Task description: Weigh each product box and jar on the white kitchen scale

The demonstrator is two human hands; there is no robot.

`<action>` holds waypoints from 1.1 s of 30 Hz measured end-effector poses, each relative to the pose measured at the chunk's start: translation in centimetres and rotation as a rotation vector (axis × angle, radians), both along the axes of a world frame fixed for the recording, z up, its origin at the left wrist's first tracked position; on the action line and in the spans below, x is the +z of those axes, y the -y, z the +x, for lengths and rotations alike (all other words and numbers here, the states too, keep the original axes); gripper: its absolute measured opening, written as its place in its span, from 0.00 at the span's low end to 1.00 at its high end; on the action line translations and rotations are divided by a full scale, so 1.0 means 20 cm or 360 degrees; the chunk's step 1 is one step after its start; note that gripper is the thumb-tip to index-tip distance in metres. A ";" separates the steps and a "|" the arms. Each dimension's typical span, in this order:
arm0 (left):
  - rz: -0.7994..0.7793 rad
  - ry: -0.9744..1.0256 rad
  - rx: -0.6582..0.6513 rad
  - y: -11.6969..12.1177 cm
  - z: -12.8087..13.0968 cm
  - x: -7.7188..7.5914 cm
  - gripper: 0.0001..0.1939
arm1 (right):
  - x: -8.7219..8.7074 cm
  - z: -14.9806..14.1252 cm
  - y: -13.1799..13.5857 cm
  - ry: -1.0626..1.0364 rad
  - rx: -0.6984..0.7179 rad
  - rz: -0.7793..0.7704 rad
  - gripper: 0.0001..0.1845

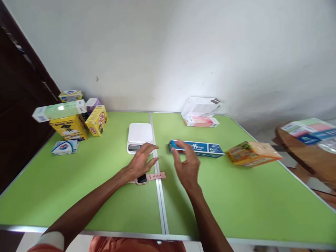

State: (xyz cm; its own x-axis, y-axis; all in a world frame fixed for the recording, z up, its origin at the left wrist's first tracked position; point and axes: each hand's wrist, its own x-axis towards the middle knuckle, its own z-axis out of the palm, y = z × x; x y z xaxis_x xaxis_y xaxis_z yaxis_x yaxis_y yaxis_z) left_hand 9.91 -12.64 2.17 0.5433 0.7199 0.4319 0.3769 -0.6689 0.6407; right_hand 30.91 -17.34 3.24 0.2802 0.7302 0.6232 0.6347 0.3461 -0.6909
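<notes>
My left hand (141, 161) hovers with thumb and fingers apart over a pink smartwatch (142, 179), just in front of a white digital scale (140, 133). The watch lies flat, its strap stretched out across the table's seam; part of it is hidden under my hand and wrist. My right hand (187, 164) is raised, fingers apart and nothing between them. Right behind it lies a blue toothpaste box (207, 148), its left part partly covered by my fingers. Nothing rests on the scale's white plate.
On the green table (118, 206), several boxes are stacked at left, including a yellow box (97, 120), a pale green box (61, 110) and a soap box (65, 147). An orange box (252, 154) lies right. White (201, 106) and pink (201, 121) boxes sit by the wall. A wooden stool (309, 150) holds more boxes.
</notes>
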 end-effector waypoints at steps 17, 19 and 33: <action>-0.0468 -0.0394 -0.0003 -0.27 0.61 -0.02 0.41 | -0.35 0.76 -0.14 -0.0280 -0.0894 -0.0428 0.55; -0.0498 -0.0367 -0.0026 -0.26 0.58 -0.02 0.35 | -0.34 0.76 -0.14 -0.0318 -0.0882 -0.0424 0.53; -0.0228 -0.0358 0.0031 -0.24 0.33 0.30 0.27 | -0.11 0.54 -0.09 -0.0487 -0.0752 -0.0324 0.40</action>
State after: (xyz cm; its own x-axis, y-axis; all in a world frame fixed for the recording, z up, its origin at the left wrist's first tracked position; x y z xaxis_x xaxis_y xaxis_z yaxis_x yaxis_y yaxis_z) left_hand 16.59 -7.74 8.25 0.5994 0.7763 0.1949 0.5325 -0.5686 0.6271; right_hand 41.70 -15.44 1.12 0.7482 0.5791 0.3239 0.4496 -0.0834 -0.8893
